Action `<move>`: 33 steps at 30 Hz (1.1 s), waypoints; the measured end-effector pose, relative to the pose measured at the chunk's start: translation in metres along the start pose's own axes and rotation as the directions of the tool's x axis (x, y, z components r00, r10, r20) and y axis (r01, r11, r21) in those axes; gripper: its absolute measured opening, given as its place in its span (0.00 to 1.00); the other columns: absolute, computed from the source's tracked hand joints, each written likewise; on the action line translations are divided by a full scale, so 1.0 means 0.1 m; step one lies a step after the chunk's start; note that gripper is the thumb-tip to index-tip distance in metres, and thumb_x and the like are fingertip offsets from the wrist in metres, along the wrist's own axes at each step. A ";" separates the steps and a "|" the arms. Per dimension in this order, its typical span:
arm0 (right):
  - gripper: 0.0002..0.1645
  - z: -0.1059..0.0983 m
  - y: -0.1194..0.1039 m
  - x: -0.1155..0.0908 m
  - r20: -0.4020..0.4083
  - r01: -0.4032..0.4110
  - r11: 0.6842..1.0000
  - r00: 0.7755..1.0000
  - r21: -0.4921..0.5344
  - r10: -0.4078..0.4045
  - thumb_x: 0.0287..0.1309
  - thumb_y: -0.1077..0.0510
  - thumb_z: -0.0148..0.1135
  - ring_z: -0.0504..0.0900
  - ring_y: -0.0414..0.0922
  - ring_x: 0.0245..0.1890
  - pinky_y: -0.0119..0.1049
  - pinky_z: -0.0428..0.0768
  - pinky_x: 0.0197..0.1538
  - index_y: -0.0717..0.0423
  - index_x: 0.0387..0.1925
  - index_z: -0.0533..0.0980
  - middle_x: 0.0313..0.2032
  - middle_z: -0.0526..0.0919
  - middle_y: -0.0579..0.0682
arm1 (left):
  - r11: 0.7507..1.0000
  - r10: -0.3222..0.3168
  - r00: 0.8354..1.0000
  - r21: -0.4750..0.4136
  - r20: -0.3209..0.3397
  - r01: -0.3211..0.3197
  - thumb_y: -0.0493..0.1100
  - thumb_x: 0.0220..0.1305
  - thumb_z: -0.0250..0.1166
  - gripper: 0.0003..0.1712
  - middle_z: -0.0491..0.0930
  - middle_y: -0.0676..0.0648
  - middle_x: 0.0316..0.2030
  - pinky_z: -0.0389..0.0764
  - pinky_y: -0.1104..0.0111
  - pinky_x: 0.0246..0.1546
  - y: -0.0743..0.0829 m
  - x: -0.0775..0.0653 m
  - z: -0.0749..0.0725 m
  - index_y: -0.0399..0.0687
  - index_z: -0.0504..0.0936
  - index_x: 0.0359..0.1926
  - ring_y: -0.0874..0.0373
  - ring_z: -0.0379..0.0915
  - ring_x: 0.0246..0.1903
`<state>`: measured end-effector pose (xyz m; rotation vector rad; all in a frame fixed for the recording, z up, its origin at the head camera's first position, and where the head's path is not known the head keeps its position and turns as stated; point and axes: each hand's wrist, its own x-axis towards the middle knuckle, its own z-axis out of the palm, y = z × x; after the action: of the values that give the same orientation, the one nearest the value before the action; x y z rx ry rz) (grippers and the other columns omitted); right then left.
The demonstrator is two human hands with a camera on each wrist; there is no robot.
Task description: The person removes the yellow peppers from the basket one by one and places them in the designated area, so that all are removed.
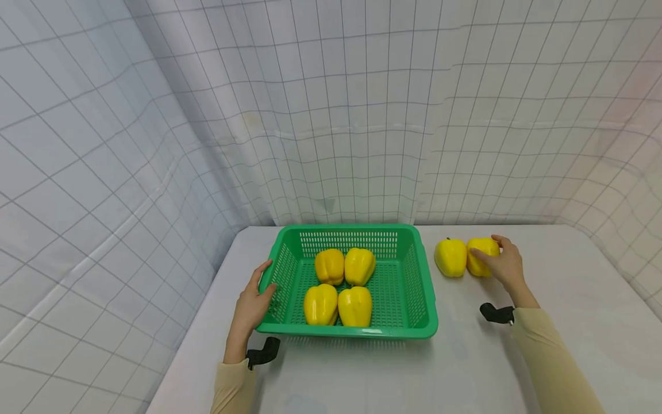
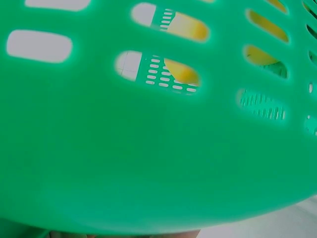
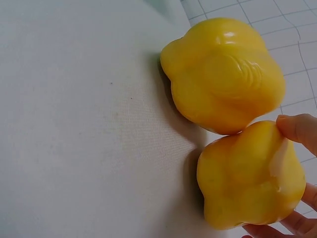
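Observation:
A green plastic basket point(image 1: 351, 332) stands on the white table with several yellow bell peppers point(image 1: 320, 305) inside, grouped left of its middle. My left hand point(image 1: 250, 305) grips the basket's left rim, thumb toward the inside. Green slotted basket wall point(image 2: 148, 148) fills most of the left wrist view. To the right of the basket, my right hand point(image 1: 505, 265) holds a yellow bell pepper point(image 3: 247, 178) between thumb and fingers. Touching that pepper is another yellow bell pepper point(image 3: 223, 74), on the side nearer the basket.
White table surface point(image 1: 362, 374) stretches in front of the basket and to the right of the right hand. White grid-patterned sheets point(image 1: 351, 144) hang behind the table and at both sides. A black wrist mount point(image 1: 496, 313) sticks out from the right sleeve.

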<state>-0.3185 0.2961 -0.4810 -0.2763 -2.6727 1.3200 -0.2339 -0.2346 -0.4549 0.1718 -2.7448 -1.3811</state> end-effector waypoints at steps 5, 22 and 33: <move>0.50 0.01 0.00 0.00 -0.007 0.017 1.000 1.000 -0.005 -0.017 0.61 0.41 0.59 0.55 0.70 0.61 0.63 0.57 0.59 0.71 0.68 0.51 0.63 0.55 0.75 | 1.000 0.002 1.000 -0.007 0.000 -0.002 0.46 0.70 0.53 0.32 0.65 0.45 0.18 0.66 0.64 0.16 0.00 0.01 0.00 0.66 0.56 0.72 0.55 0.61 0.13; 0.50 0.02 0.01 -0.02 -0.024 0.026 0.999 0.999 -0.026 -0.027 0.62 0.40 0.57 0.55 0.71 0.61 0.64 0.56 0.59 0.71 0.68 0.51 0.62 0.55 0.76 | 1.000 0.009 1.000 -0.003 -0.002 -0.009 0.45 0.71 0.53 0.32 0.67 0.44 0.20 0.66 0.64 0.16 -0.01 0.01 0.00 0.64 0.55 0.72 0.55 0.61 0.13; 0.49 0.01 0.01 -0.04 -0.074 0.050 0.999 0.996 -0.021 -0.051 0.62 0.42 0.58 0.59 0.71 0.57 0.63 0.61 0.56 0.74 0.67 0.52 0.60 0.56 0.78 | 1.000 0.010 1.000 -0.005 -0.006 -0.010 0.45 0.70 0.54 0.32 0.69 0.43 0.22 0.67 0.63 0.17 -0.01 0.01 0.01 0.65 0.56 0.72 0.54 0.63 0.14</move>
<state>-0.3144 0.2950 -0.4825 -0.2537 -2.6144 1.2445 -0.2347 -0.2348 -0.4560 0.1608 -2.7331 -1.3827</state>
